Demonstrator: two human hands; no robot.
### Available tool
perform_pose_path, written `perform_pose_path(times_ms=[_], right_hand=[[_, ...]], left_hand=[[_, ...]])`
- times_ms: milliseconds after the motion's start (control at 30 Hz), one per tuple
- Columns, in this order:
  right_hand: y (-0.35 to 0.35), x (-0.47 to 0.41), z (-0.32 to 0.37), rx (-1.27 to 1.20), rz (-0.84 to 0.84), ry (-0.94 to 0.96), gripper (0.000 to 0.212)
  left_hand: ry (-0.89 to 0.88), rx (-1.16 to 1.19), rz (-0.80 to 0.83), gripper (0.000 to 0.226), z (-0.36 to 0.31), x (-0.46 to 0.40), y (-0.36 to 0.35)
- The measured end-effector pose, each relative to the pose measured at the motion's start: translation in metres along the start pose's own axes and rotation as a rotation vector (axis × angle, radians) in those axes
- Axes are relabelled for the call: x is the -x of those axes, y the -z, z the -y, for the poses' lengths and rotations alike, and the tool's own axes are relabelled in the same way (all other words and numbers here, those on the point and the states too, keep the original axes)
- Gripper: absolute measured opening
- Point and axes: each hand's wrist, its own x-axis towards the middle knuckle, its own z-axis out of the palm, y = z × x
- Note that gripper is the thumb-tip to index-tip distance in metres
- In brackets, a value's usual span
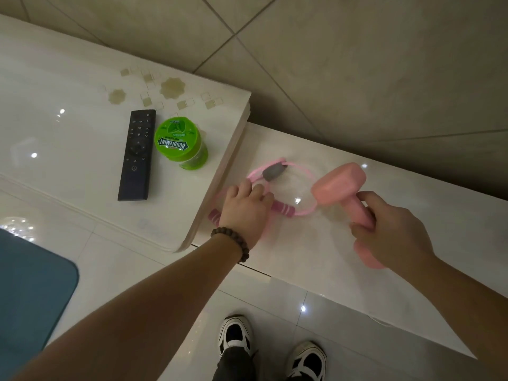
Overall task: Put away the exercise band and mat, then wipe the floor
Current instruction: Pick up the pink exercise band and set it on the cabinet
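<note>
While the left hand [244, 207] presses curled fingers onto the pink exercise band [283, 185] coiled at frame centre, the right hand [390, 229] grips a pink dumbbell [349, 193] just right of it. Both lie on the lower desk [412, 215]; the teal mat [30, 292] sits lower left.

The remote [137, 156] lies just left of the jar [180, 144] on the upper ledge [68, 127]; band [277, 188] on lower shelf [412, 229].
</note>
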Motion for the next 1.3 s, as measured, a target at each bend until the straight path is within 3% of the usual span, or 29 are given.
perform_pose_path(times_ms=[100,200,400,533,633,767,1100,1300], right_hand=[[0.003,0.001,-0.001,-0.028,-0.015,-0.004,0.030],[0.006,-0.001,-0.003,-0.036,-0.023,-0.009,0.032],[0.009,-0.011,-0.008,-0.001,-0.030,-0.010,0.039],[0.008,-0.014,-0.008,0.011,-0.048,-0.024,0.037],[0.009,-0.013,-0.006,-0.004,-0.043,-0.023,0.034],[0.005,-0.011,-0.002,-0.020,-0.032,-0.009,0.031],[-0.009,0.000,0.010,-0.028,0.005,0.014,0.029],[-0.012,0.010,0.018,-0.009,0.014,0.050,0.031]], left_hand=[[-0.011,0.011,-0.221,0.037,0.006,-0.011,0.015],[-0.019,0.079,-0.305,0.045,0.009,-0.038,0.031],[0.019,0.316,-0.150,0.078,0.010,-0.098,0.018],[0.112,0.490,-0.065,0.089,0.002,-0.079,0.007],[0.246,0.578,0.019,0.087,-0.001,-0.044,-0.009],[0.373,0.491,0.004,0.085,0.003,-0.030,-0.025],[0.537,0.635,-0.058,0.044,-0.012,-0.013,-0.030],[0.606,0.613,0.053,0.047,-0.020,0.027,-0.028]])
